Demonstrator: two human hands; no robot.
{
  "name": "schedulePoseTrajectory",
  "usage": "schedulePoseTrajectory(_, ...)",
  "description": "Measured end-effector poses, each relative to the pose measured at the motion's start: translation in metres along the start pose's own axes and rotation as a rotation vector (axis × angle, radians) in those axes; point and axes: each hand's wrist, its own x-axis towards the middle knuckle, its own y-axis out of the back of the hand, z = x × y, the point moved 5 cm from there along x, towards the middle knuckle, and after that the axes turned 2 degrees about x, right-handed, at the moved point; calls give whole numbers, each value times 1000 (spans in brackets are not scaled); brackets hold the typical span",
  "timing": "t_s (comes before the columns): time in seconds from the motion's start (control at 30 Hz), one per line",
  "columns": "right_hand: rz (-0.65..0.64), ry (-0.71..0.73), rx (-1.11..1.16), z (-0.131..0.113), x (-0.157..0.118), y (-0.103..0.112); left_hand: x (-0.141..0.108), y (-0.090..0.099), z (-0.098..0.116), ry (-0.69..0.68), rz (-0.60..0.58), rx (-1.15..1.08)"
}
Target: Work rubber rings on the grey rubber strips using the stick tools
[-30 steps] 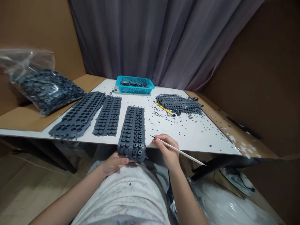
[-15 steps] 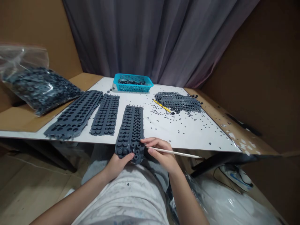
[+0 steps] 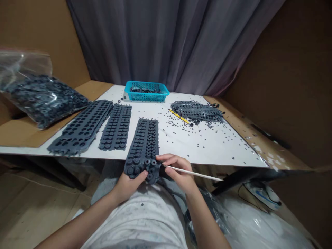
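A dark grey moulded rubber sheet [image 3: 144,141] with rows of round parts lies partly on the white table and juts over its front edge. My left hand [image 3: 131,185] grips its near end, thumb on top and the other fingers hidden beneath. At the sheet's lower right edge, my right hand [image 3: 180,169] pinches a thin white stick [image 3: 194,173], which points out to the right. The stick's inner tip, by the sheet, is too small to make out clearly. Just left lies a similar rubber sheet [image 3: 116,128], with a larger stack of sheets [image 3: 83,124] beyond it.
A blue basket [image 3: 147,97] of small dark parts stands at the back. A clear bag [image 3: 49,98] of grey rings sits at left. At right are punched-out sheets [image 3: 198,112], a yellow tool [image 3: 178,117] and scattered dark bits. White table [image 3: 178,152] ends before my lap.
The held sheet's near end has shifted slightly left and down. My right hand and the stick have moved slightly, with the stick's outer end lower. Both hands keep their hold.
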Motion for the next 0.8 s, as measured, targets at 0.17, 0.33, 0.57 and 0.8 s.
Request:
schedulePoseTrajectory(0.17,-87,60,-68,-5,2,-9,1,-5,2,-95,-16,-69)
schedulePoseTrajectory(0.33,-18,17,-40,0,-2,-9,3,-16,0,-79,-57,-257)
schedulePoseTrajectory(0.57,68,-5,12,8,-7,-6,2,-17,8,3,61,-121)
schedulePoseTrajectory(0.8,51,-38,9,12,-6,-5,3,-13,9,-70,122,0)
